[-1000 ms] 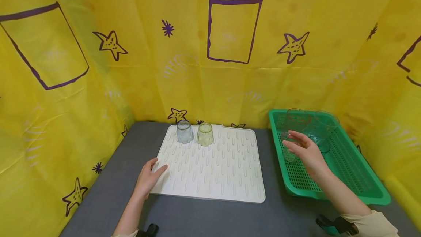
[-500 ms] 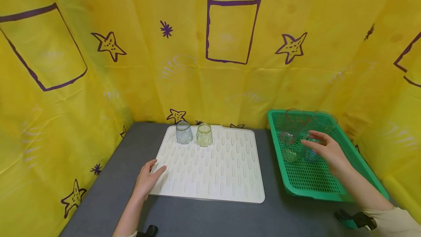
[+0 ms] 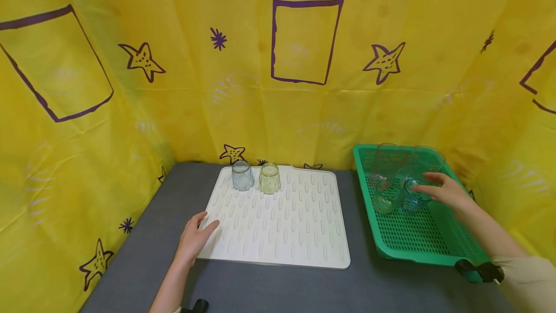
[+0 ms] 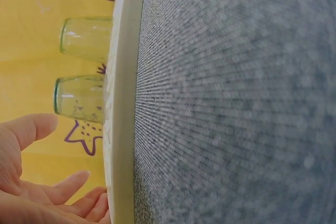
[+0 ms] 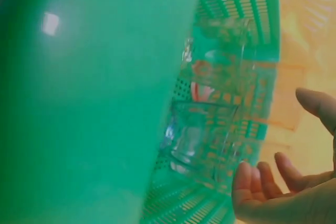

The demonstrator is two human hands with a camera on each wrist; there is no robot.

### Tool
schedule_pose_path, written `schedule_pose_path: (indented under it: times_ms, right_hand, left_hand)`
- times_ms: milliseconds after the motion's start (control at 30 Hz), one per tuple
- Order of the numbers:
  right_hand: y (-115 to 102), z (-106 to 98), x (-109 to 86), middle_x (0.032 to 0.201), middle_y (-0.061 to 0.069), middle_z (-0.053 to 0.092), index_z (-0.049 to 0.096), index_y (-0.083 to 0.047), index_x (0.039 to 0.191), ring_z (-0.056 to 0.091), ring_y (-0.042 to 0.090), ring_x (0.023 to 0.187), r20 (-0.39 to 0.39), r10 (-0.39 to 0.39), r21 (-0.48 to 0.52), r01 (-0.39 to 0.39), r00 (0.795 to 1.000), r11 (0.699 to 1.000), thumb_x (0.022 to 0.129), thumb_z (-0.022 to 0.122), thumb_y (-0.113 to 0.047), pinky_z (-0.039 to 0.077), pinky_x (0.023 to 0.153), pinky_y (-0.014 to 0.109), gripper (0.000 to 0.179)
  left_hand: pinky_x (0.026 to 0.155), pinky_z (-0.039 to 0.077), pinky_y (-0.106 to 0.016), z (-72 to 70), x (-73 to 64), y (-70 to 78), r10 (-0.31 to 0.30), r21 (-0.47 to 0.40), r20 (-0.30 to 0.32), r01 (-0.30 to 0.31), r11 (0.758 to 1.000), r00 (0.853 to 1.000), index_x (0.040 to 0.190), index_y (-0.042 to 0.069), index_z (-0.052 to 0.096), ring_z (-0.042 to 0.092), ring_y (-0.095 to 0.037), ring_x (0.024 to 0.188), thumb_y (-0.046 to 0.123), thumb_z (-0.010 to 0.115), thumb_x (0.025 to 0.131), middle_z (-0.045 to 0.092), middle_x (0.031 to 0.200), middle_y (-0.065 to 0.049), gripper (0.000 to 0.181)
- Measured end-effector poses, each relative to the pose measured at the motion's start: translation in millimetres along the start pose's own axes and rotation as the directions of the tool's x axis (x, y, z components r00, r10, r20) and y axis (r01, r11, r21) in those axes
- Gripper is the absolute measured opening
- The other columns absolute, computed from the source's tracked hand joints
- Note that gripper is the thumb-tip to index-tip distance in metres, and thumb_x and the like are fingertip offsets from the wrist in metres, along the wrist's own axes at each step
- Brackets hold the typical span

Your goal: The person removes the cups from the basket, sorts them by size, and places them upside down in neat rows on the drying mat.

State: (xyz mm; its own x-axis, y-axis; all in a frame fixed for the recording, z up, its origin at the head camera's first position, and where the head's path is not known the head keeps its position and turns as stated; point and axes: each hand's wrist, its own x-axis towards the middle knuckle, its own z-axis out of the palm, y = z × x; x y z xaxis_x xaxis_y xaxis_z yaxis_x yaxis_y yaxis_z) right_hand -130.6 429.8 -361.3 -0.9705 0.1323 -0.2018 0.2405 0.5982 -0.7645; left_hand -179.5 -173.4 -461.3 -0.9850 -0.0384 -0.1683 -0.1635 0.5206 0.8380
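My right hand (image 3: 449, 192) hovers over the green basket (image 3: 417, 257), thumb and fingers spread apart. Just left of its fingertips stands a short blue glass (image 3: 412, 199), and a short pale-green glass (image 3: 383, 202) is beside that one. Behind them rise a tall pink-rimmed glass (image 3: 388, 163) and a tall clear glass (image 3: 427, 158). At the left edge of the white ridged mat (image 3: 278, 231), my left hand (image 3: 193, 238) lies relaxed, holding nothing. A light-blue glass (image 3: 242, 176) and a yellow-green glass (image 3: 270, 179) stand on the mat's back left part.
A dark grey tabletop (image 3: 260, 289) lies under the mat and basket. Yellow cloth (image 3: 304, 120) with drawn starfish hangs behind and along both sides, close to the basket's far edge. In the right wrist view the basket's wall (image 5: 94, 103) covers much of the frame.
My right hand has moved right over the basket, from beside the pale-green glass to the blue glass's right side, uncovering both short glasses. The left hand has stayed in place.
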Motion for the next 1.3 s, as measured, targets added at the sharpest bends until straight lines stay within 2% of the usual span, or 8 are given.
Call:
schedule_pose_path:
  times_ms: [233, 467, 567, 700, 800, 933, 1167, 1300]
  right_hand:
    - [4.5, -7.9, 7.4, 0.143, 0.047, 0.009, 0.008, 0.018, 0.146, 0.026, 0.063, 0.122, 0.048, 0.060, -0.145, -0.053, 0.997, 0.988, 0.094, 0.062, -0.042, 0.034, 0.094, 0.068, 0.096]
    - [-1.4, -16.2, 17.1, 0.131, 0.055, 0.020, 0.014, 0.027, 0.139, 0.037, 0.063, 0.111, 0.105, 0.047, -0.323, -0.011, 0.993, 0.946, 0.091, 0.066, -0.038, 0.045, 0.083, 0.060, 0.096]
    - [-2.2, -16.2, 21.8, 0.100, 0.041, 0.054, 0.014, 0.027, 0.138, 0.054, 0.040, 0.071, 0.115, 0.068, -0.312, -0.029, 0.991, 0.950, 0.089, 0.068, -0.035, 0.049, 0.065, 0.044, 0.096]
    - [-0.5, -13.3, 25.0, 0.066, 0.005, 0.056, 0.010, 0.027, 0.138, 0.024, 0.007, 0.044, 0.127, 0.107, -0.273, -0.069, 0.986, 0.960, 0.088, 0.069, -0.032, 0.035, 0.048, 0.030, 0.097]
    - [3.4, -11.7, 26.4, 0.083, 0.028, 0.061, 0.009, 0.028, 0.137, 0.024, 0.006, 0.043, 0.132, 0.106, -0.291, -0.063, 0.986, 0.955, 0.087, 0.069, -0.032, 0.034, 0.047, 0.028, 0.098]
    - [7.8, -8.6, 29.1, 0.122, 0.054, 0.034, 0.009, 0.028, 0.137, 0.024, 0.007, 0.043, 0.139, 0.097, -0.295, -0.053, 0.986, 0.954, 0.087, 0.070, -0.031, 0.034, 0.047, 0.029, 0.098]
    - [10.6, -6.4, 33.7, 0.092, 0.032, 0.064, 0.011, 0.029, 0.136, 0.025, 0.007, 0.042, 0.136, 0.094, -0.308, -0.048, 0.986, 0.950, 0.087, 0.070, -0.030, 0.034, 0.046, 0.029, 0.096]
    - [10.0, -7.4, 34.6, 0.102, 0.038, 0.059, 0.016, 0.029, 0.135, 0.027, 0.008, 0.043, 0.123, 0.096, -0.340, -0.049, 0.988, 0.939, 0.086, 0.071, -0.033, 0.035, 0.047, 0.030, 0.097]
  left_hand:
    - [0.105, 0.030, -0.059, 0.5, -0.2, 0.6, 0.007, 0.002, 0.002, -0.007, 1.000, 1.000, 0.146, -0.004, 0.033, 0.030, -0.046, 0.134, 0.036, 0.061, 0.095, 0.031, 0.146, -0.030, 0.069]
    - [0.105, 0.030, -0.060, -0.4, -0.4, -0.8, 0.001, 0.003, 0.000, -0.001, 1.000, 1.000, 0.146, -0.003, 0.033, 0.030, -0.046, 0.134, 0.034, 0.061, 0.095, 0.030, 0.146, -0.030, 0.068]
    - [0.105, 0.030, -0.060, -0.7, -0.4, -0.5, 0.002, 0.002, -0.006, -0.002, 1.000, 1.000, 0.145, -0.004, 0.034, 0.030, -0.046, 0.134, 0.034, 0.061, 0.095, 0.031, 0.146, -0.030, 0.068]
    - [0.106, 0.030, -0.059, -0.3, -0.5, -0.1, 0.007, 0.000, -0.007, -0.007, 1.000, 1.000, 0.145, -0.004, 0.034, 0.030, -0.045, 0.135, 0.034, 0.062, 0.095, 0.031, 0.146, -0.030, 0.068]
    - [0.106, 0.030, -0.059, 0.0, -0.6, 0.0, 0.009, -0.004, -0.006, -0.009, 1.000, 1.000, 0.145, -0.004, 0.035, 0.030, -0.045, 0.135, 0.034, 0.062, 0.095, 0.031, 0.146, -0.030, 0.068]
    - [0.106, 0.030, -0.059, -0.2, -1.6, -0.4, 0.003, -0.003, -0.010, -0.003, 1.000, 1.000, 0.145, -0.004, 0.035, 0.030, -0.045, 0.135, 0.034, 0.062, 0.095, 0.032, 0.146, -0.030, 0.068]
    - [0.105, 0.031, -0.059, 0.0, -1.9, -1.3, 0.007, 0.001, -0.016, -0.007, 1.000, 1.000, 0.145, -0.004, 0.036, 0.031, -0.045, 0.134, 0.034, 0.062, 0.095, 0.033, 0.146, -0.030, 0.068]
    - [0.105, 0.031, -0.059, 0.5, -1.0, -2.0, 0.010, -0.006, -0.017, -0.010, 1.000, 1.000, 0.145, -0.003, 0.036, 0.031, -0.045, 0.135, 0.035, 0.063, 0.095, 0.032, 0.146, -0.029, 0.068]
